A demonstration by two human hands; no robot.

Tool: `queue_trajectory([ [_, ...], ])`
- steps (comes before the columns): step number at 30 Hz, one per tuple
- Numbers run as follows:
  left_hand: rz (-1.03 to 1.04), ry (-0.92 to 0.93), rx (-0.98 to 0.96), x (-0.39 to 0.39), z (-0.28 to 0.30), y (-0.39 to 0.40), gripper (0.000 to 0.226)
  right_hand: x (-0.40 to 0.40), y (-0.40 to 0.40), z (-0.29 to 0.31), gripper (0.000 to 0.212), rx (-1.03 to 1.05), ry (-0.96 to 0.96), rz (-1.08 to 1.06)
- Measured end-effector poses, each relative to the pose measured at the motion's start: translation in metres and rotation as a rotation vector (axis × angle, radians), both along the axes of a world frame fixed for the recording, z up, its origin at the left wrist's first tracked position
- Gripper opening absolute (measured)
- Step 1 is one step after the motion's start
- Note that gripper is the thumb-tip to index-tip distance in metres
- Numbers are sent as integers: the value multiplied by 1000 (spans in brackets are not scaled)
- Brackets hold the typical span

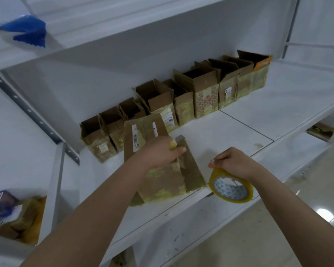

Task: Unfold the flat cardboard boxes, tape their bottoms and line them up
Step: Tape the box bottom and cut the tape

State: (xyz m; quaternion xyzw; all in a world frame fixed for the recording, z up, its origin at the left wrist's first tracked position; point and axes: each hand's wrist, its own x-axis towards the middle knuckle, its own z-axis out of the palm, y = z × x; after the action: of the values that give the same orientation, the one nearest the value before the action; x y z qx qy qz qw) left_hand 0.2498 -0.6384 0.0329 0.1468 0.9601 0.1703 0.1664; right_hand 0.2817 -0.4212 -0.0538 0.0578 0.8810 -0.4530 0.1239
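Observation:
A cardboard box (163, 176) with old yellowish tape lies on its side on the white shelf (239, 132), its bottom flaps toward me. My left hand (160, 153) rests on top of it and grips a small yellow-handled cutter (176, 142) with a grey blade. Just right of the box, at the shelf's front edge, my right hand (232, 163) holds a roll of yellow tape (230, 187) by its upper rim, fingers curled over it. A row of several opened boxes (183, 97) stands upright along the shelf's back wall, running from left to far right.
A shelf above holds a blue and white bag (25, 29). Lower left, a side compartment holds more boxes and packets (14, 214). A lower shelf at the right shows a box (320, 131). A metal bracket (33, 114) runs along the left wall. Tiled floor (278, 237) lies below.

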Motion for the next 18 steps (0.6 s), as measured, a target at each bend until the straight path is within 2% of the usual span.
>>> queue_trajectory([
  [3,8,232,-214,4,-10,11,24,0,2,-8,17,13,-15,-23],
  [7,-10,317,-419,7,-14,28,22,0,0,-5,18,0,24,-37],
  [9,-18,330,-434,7,-15,30,25,1,-2,-2,19,-11,63,-60],
  [12,10,250,-273,2,-13,20,28,4,-3,6,20,-68,146,-92],
  [16,158,44,260,0,-7,-3,33,9,-2,20,22,-163,243,-110],
  [18,214,35,438,3,-8,-15,22,9,-3,25,18,-190,269,-112],
])
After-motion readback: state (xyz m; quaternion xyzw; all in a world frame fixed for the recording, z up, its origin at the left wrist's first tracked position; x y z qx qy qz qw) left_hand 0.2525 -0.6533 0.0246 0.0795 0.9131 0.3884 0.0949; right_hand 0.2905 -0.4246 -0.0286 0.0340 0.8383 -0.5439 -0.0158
